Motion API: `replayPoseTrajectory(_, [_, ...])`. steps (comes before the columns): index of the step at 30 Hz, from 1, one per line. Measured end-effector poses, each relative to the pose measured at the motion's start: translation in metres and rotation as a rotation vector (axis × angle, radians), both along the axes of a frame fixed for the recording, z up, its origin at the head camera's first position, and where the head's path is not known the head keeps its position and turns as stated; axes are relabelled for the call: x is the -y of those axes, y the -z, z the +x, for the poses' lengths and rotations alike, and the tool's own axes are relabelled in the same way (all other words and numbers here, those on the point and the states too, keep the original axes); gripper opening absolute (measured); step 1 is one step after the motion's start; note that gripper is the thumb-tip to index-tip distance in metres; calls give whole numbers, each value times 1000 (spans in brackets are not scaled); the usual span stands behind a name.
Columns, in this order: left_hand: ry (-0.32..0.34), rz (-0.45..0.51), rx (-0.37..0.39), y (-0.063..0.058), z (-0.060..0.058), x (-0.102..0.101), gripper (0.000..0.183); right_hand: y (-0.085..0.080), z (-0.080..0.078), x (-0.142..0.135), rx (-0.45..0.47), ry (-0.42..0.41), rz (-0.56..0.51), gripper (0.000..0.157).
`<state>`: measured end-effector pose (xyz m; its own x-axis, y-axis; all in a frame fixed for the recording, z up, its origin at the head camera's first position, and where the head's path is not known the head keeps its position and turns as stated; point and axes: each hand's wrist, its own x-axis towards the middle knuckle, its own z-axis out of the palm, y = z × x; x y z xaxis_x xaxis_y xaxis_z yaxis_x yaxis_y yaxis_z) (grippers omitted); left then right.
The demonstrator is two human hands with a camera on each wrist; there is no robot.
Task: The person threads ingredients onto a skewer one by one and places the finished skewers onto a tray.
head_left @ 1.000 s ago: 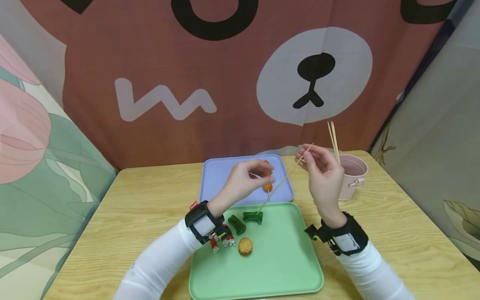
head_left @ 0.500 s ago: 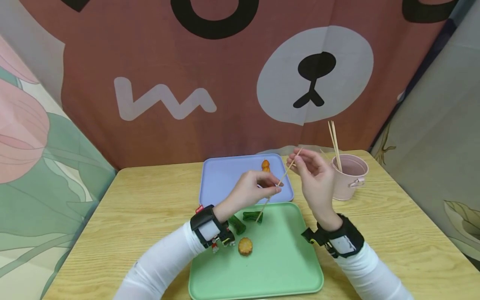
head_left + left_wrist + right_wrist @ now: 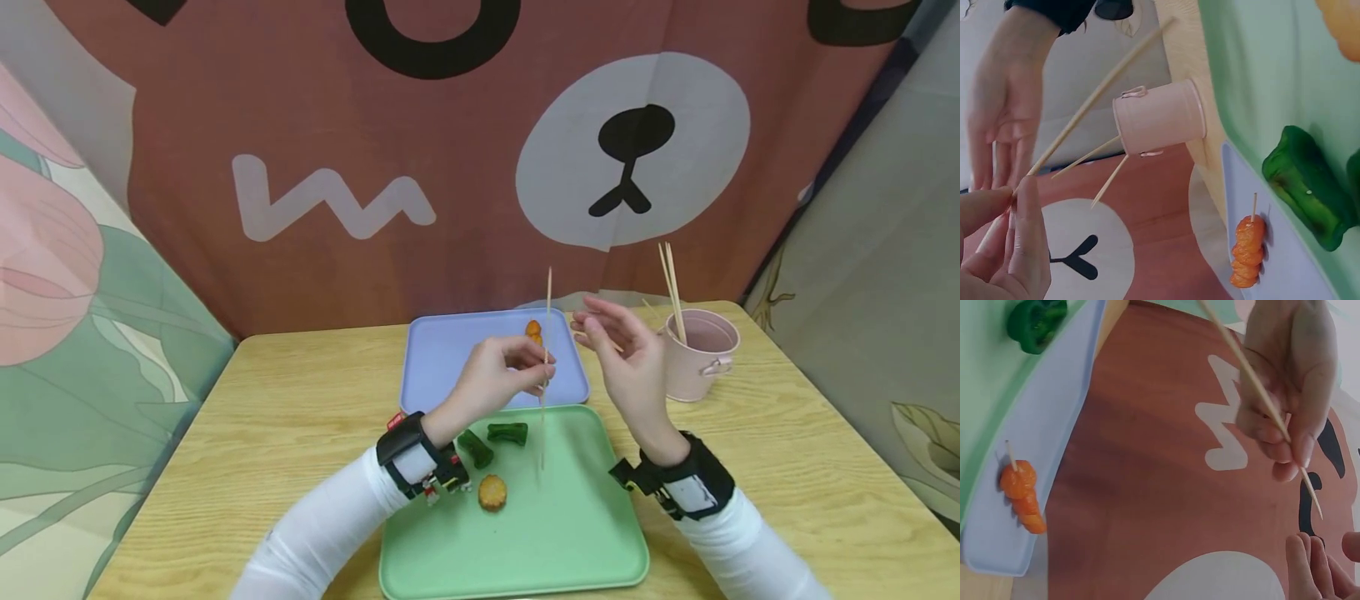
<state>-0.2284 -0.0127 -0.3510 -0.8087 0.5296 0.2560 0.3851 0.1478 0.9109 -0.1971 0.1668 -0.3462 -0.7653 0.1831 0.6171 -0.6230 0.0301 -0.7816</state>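
My left hand (image 3: 495,377) pinches a thin wooden skewer (image 3: 548,304) between thumb and fingers. In the head view the skewer stands nearly upright, its lower end over the green tray (image 3: 555,542). My right hand (image 3: 636,367) is just to the right, apart from the skewer, its fingers loosely extended and holding nothing. On the green tray lie two green pepper pieces (image 3: 507,432) and a round golden piece (image 3: 492,493). Orange chunks (image 3: 1019,494) on a stick lie on the blue tray (image 3: 438,354), partly hidden in the head view by my left hand.
A pink bucket (image 3: 697,367) holding several skewers (image 3: 672,287) stands behind my right hand. Small red and white pieces (image 3: 431,493) are mostly hidden by my left wrist. A bear-print cloth (image 3: 337,275) hangs behind the wooden table (image 3: 300,400).
My left hand has taken hold of the skewer, and my right hand has let it go. The skewer has swung from slanted to nearly upright.
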Motion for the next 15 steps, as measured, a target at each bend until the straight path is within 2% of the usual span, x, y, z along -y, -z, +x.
replayPoseTrajectory(9, [-91,206,20,-25,17,12,10,15,13,-10,127,31,184,27])
replayPoseTrajectory(15, [-135,335,25,-16,8,16,14,27,19,-19,203,-1,258,26])
